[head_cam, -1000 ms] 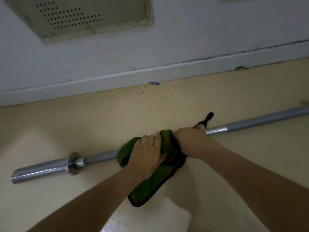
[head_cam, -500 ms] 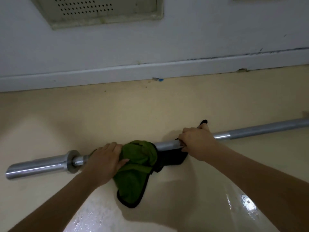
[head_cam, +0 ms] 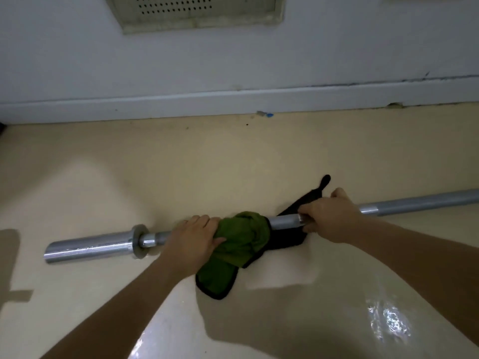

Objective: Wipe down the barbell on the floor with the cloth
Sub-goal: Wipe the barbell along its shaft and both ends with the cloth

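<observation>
The barbell (head_cam: 282,221) lies on the floor (head_cam: 207,164), running roughly parallel to the wall (head_cam: 311,60) and a little way out from the skirting; its left sleeve (head_cam: 88,248) and collar (head_cam: 138,240) are in view, while the right end runs off the frame's right edge. The cloth (head_cam: 241,239), green with a dark border, is bunched around the shaft just right of the collar, and one flap trails onto the floor toward the person. The left hand (head_cam: 193,238) is clenched over the cloth's left side, pressing it to the shaft. The right hand (head_cam: 328,216) grips the bare shaft nearer the middle, apparently steadying it, with a black strap (head_cam: 318,189) under it; whether the fingers also pinch the cloth's dark edge I cannot tell. As for progress, the wiping looks to be under way on the left part of the shaft, near the collar. Nothing in the picture proves which stretches are already clean; the metal looks much the same everywhere. By my judgement the sleeve, the collar and the long run to the right, including the hidden far end, may all still need the cloth.
</observation>
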### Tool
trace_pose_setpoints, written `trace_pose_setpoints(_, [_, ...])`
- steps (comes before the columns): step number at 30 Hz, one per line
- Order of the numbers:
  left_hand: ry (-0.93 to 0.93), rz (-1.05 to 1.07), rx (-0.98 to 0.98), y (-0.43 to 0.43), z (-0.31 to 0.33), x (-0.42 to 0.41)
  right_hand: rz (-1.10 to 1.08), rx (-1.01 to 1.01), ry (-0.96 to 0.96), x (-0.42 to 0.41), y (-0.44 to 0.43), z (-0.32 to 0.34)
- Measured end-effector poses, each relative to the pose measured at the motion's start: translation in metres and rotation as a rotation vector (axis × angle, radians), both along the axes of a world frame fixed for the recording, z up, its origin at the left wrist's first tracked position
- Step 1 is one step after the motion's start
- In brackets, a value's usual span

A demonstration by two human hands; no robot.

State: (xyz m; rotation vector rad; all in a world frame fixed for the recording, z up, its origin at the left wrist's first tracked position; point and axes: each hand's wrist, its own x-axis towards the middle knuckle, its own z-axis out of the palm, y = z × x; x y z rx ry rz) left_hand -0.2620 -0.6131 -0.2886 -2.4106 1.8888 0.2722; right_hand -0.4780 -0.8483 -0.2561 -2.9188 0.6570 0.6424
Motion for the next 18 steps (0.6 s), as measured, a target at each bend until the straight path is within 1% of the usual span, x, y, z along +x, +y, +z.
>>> trace_pose_setpoints(3, [-0.017,0.085,0.020,0.052,0.010,0.016,-0.038,0.062,0.018,-0.011,0.004,0.000])
trace_pose_setpoints(5, [-0.029,0.124,0.021,0.068,0.011,0.018,-0.084,0.094,0.013,-0.013,0.009,0.001])
trace_pose_setpoints(6, [-0.021,0.140,0.026,0.068,0.009,0.015,-0.098,0.078,-0.004,-0.013,0.012,0.001])
trace_pose_setpoints(9, [-0.012,0.147,-0.025,0.042,0.002,-0.004,-0.096,-0.053,-0.071,-0.010,0.027,-0.002])
trace_pose_setpoints(11, [0.000,0.103,-0.053,0.009,-0.003,-0.035,-0.135,-0.096,-0.096,-0.007,0.041,-0.006])
trace_pose_setpoints(14, [0.073,-0.003,-0.069,-0.029,-0.002,-0.083,-0.201,-0.145,-0.122,-0.010,0.051,-0.010])
trace_pose_setpoints(16, [0.093,-0.043,-0.035,-0.021,0.004,-0.074,-0.193,-0.167,-0.135,-0.013,0.050,-0.010])
trace_pose_setpoints(18, [0.090,0.046,0.046,0.017,0.011,-0.041,-0.183,-0.184,-0.116,-0.014,0.050,-0.008])
